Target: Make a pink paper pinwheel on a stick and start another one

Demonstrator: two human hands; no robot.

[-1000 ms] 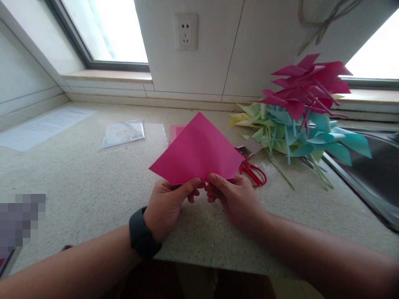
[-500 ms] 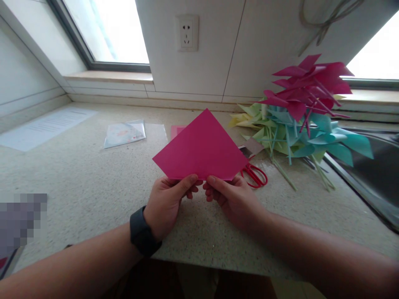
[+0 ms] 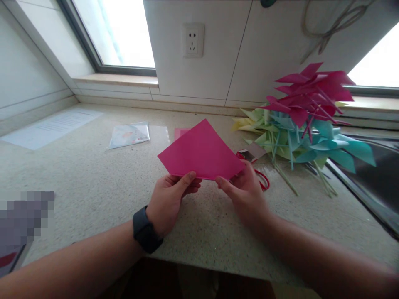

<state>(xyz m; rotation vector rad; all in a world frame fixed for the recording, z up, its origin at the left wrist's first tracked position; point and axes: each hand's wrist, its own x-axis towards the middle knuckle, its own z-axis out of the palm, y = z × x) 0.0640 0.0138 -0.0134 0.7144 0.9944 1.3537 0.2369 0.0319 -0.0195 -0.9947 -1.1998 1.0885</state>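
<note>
I hold a folded magenta paper sheet [image 3: 201,151] just above the speckled countertop [image 3: 93,182]. My left hand [image 3: 170,199], with a black watch on its wrist, pinches the sheet's near edge between thumb and fingers. My right hand [image 3: 246,193] grips the near right edge, its thumb on top. Red-handled scissors [image 3: 263,180] lie partly hidden behind my right hand. A second pink sheet [image 3: 179,132] peeks out from behind the held paper.
A heap of paper pinwheels [image 3: 305,116] in magenta, teal and yellow-green lies at the right, beside a steel sink [image 3: 374,178]. A clear plastic packet [image 3: 129,135] and a printed white sheet [image 3: 51,128] lie at the left. A wall socket [image 3: 193,40] is behind.
The paper has tipped flatter and moved slightly away from me. My right hand has slid to the right along the near edge, away from the left hand.
</note>
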